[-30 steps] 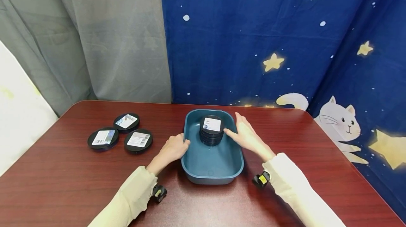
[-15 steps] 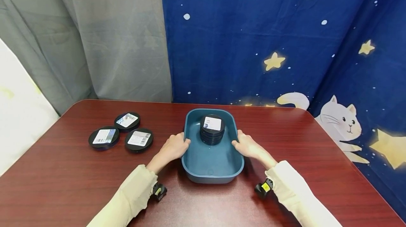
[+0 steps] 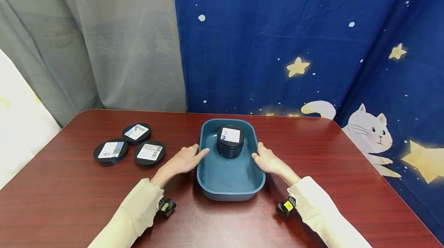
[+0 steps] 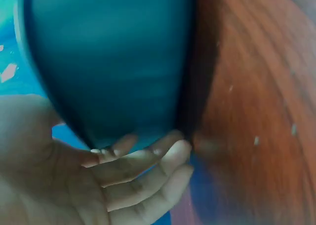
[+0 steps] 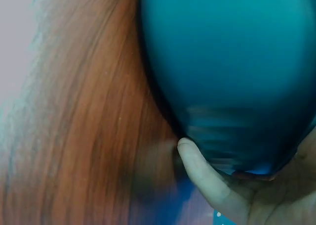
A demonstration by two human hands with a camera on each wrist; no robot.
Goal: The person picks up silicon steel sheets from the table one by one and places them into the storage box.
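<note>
A gray curtain [image 3: 132, 44] adjoins a blue curtain [image 3: 243, 51] — behind the reddish table [image 3: 315, 144].

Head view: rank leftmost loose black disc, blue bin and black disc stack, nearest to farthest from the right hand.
From the right hand:
1. Blue bin: its right rim touches the hand.
2. Black disc stack: inside the bin, leftward.
3. Leftmost loose black disc: on the table, left of the bin.
</note>
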